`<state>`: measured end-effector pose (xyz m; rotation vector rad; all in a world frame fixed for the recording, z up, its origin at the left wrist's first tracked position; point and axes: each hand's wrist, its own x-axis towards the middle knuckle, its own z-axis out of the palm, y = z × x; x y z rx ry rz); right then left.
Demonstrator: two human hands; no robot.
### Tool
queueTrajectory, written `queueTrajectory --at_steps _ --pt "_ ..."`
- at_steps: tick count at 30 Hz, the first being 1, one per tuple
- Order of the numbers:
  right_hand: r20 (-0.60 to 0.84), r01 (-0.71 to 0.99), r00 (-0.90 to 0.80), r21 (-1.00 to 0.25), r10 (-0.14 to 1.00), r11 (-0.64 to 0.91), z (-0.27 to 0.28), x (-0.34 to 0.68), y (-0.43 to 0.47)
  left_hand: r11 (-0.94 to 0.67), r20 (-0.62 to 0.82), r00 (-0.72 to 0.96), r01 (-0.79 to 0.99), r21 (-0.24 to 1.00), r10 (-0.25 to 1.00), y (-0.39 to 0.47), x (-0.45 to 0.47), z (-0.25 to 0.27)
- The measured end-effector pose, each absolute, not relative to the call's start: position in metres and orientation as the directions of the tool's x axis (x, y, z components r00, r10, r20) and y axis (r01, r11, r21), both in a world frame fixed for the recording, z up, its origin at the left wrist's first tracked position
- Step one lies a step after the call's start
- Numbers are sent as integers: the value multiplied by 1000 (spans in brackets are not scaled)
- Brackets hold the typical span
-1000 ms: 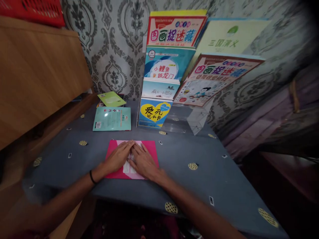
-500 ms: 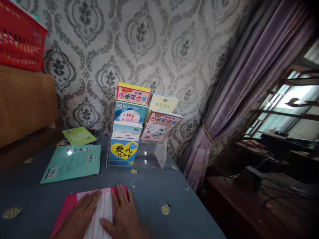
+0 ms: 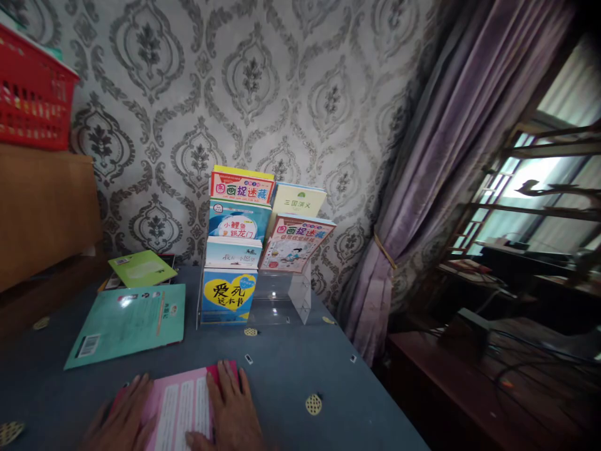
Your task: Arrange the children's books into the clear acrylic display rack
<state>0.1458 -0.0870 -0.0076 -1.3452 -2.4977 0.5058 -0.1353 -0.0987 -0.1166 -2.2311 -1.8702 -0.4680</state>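
Observation:
A pink book [image 3: 181,401] with white text panels lies on the grey-blue tabletop at the bottom of the view. My left hand [image 3: 123,414] rests open on its left side, fingers spread and slightly blurred. Over the right edge lies my right hand [image 3: 231,407], palm down, its fingers stretched out and its thumb reaching onto the page. The book's lower part falls outside the picture. Beyond it, to the left, a turquoise book [image 3: 131,322] lies flat, back cover up.
A clear display stand [image 3: 275,282] holds several books, among them a blue and yellow one [image 3: 228,313]. A green book [image 3: 142,268] lies behind the turquoise one. At left, a red basket [image 3: 35,94] sits on a brown box [image 3: 47,207]. A purple curtain [image 3: 413,188] hangs at right.
My left hand has slid left across the pink book, uncovering more of the page. My right hand stays at the right edge. The view has shifted slightly.

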Motion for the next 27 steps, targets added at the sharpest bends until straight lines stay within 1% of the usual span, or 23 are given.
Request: queueTrajectory --at_steps 4,8,10,12,15,17,19,24,27 --pt "35 778 -530 -379 848 502 1 144 -92 -126 296 91 987 103 951 -114 -113 -76" --pt "-14 816 -526 -288 850 501 11 138 -94 -83 301 34 985 151 953 -130 -100 -40" --pt "-35 824 -538 -232 843 516 13 135 -94 -75 286 14 976 203 958 -134 -101 -29" --pt "-45 823 -556 -171 830 542 12 134 -93 -75 278 -11 951 299 960 -136 -107 -22" --pt "-34 792 -605 -123 795 598 7 132 -92 -86 246 -49 857 508 968 -136 -121 -14" --pt "-21 758 -648 -118 761 642 4 128 -90 -65 219 -95 778 625 971 -135 -129 -11" --pt "-18 731 -677 -126 736 670 2 120 -89 -52 206 -129 718 694 970 -134 -134 -9" --pt "-36 688 -717 -195 696 699 8 86 -90 -60 237 -186 654 754 954 -134 -132 -13" --pt "12 612 -770 -271 638 743 12 62 -89 -48 252 -251 613 788 935 -130 -132 -28"
